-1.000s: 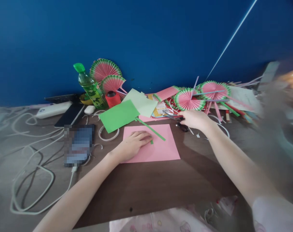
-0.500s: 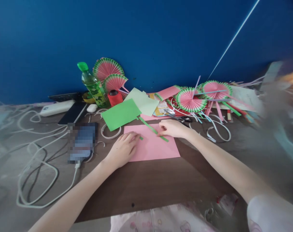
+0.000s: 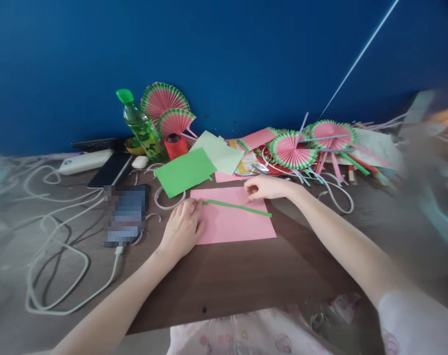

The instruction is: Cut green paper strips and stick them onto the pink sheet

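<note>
Strip (image 3: 240,207): green, stretched across the pink sheet (image 3: 231,228), sloping gently down to its right end.
Change: half a second ago it slanted steeply, one end by the green card (image 3: 187,171), with the right grip (image 3: 266,187) touching it; now it runs nearly level.
Bit (image 3: 205,202): short, green, at the left fingertips; the strip's left end now meets it.
Left grip (image 3: 181,224): palm down, fingers resting on the bit and sheet, pinching nothing visible.
Right grip: loosely curled over the sheet, just beside the strip, nothing seen in it.
Meaning: both green pieces seem lined up; whether joined cannot be told.
Behind: fans (image 3: 288,154) on the tabletop (image 3: 179,286).
</note>
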Demonstrator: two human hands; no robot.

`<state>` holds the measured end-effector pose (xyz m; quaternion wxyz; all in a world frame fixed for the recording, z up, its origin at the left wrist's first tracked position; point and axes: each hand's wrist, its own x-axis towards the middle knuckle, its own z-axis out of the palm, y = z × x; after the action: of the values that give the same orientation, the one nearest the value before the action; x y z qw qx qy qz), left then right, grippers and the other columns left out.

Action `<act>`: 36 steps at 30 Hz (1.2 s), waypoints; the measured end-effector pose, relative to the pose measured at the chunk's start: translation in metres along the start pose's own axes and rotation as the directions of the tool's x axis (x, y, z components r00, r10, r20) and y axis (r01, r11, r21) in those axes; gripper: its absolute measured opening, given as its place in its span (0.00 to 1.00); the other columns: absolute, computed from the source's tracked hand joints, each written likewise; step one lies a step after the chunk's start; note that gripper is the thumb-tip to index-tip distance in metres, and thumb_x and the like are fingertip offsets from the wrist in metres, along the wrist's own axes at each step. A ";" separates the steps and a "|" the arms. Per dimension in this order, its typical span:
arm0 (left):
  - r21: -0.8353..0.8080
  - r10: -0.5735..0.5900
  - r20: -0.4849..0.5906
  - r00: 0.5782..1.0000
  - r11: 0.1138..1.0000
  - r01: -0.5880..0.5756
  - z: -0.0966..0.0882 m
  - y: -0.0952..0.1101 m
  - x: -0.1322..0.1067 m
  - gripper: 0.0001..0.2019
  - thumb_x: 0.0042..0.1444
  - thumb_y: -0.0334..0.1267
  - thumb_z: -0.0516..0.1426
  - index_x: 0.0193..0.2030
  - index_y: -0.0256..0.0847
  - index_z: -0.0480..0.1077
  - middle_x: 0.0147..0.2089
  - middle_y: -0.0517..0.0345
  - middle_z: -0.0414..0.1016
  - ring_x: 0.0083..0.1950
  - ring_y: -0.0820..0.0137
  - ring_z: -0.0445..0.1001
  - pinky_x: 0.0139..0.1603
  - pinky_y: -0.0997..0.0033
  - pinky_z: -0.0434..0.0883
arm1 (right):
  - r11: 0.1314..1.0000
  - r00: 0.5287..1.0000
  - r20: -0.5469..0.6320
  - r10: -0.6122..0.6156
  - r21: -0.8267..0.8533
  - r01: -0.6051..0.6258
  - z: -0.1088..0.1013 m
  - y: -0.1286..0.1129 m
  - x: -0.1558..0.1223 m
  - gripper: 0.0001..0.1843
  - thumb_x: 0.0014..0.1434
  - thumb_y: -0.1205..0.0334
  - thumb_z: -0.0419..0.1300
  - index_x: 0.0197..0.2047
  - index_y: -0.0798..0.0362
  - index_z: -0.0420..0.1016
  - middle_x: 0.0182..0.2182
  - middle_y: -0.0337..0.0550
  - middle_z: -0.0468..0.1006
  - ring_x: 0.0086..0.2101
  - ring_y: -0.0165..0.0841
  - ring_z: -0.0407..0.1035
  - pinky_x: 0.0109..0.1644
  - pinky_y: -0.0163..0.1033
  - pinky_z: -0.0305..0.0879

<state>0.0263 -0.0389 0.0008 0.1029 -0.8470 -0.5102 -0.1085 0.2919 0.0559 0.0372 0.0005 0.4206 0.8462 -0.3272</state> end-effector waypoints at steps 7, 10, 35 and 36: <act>-0.017 0.038 0.015 0.999 0.999 -0.037 -0.001 0.008 -0.001 0.20 0.57 0.35 0.46 0.54 0.33 0.63 0.51 0.44 0.67 0.52 0.60 0.65 0.52 0.62 0.63 | 0.992 0.995 -0.093 -0.034 -0.126 0.022 0.010 -0.026 0.025 0.20 0.48 0.46 0.60 0.21 0.53 0.59 0.21 0.36 0.66 0.23 0.26 0.57 0.26 0.33 0.46; 0.015 0.016 0.009 1.000 1.000 -0.017 0.000 0.011 -0.002 0.20 0.56 0.34 0.46 0.54 0.31 0.64 0.49 0.43 0.68 0.51 0.59 0.65 0.51 0.61 0.65 | 0.972 0.998 -0.067 -0.022 -0.236 0.006 0.012 -0.032 0.035 0.22 0.46 0.43 0.60 0.20 0.53 0.58 0.19 0.36 0.65 0.21 0.26 0.56 0.25 0.33 0.45; 0.166 0.010 -0.114 0.993 0.986 0.009 -0.005 0.018 -0.004 0.14 0.56 0.33 0.47 0.45 0.32 0.70 0.41 0.46 0.72 0.41 0.61 0.69 0.43 0.64 0.67 | 0.935 0.997 0.047 -0.065 -0.347 0.077 0.007 -0.035 0.055 0.26 0.43 0.36 0.58 0.21 0.52 0.57 0.17 0.34 0.62 0.20 0.26 0.55 0.25 0.34 0.42; 0.165 0.003 -0.112 0.994 0.986 0.016 -0.005 0.018 -0.004 0.14 0.56 0.33 0.47 0.45 0.32 0.69 0.41 0.46 0.72 0.41 0.61 0.68 0.43 0.64 0.67 | 0.933 0.997 0.050 -0.066 -0.350 0.080 0.006 -0.036 0.055 0.26 0.43 0.36 0.58 0.20 0.52 0.57 0.17 0.34 0.62 0.20 0.26 0.55 0.25 0.34 0.42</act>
<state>0.0399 -0.0516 0.0036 0.2008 -0.8264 -0.5136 -0.1134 0.2289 0.0760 0.0372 0.0793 0.3758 0.9059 -0.1785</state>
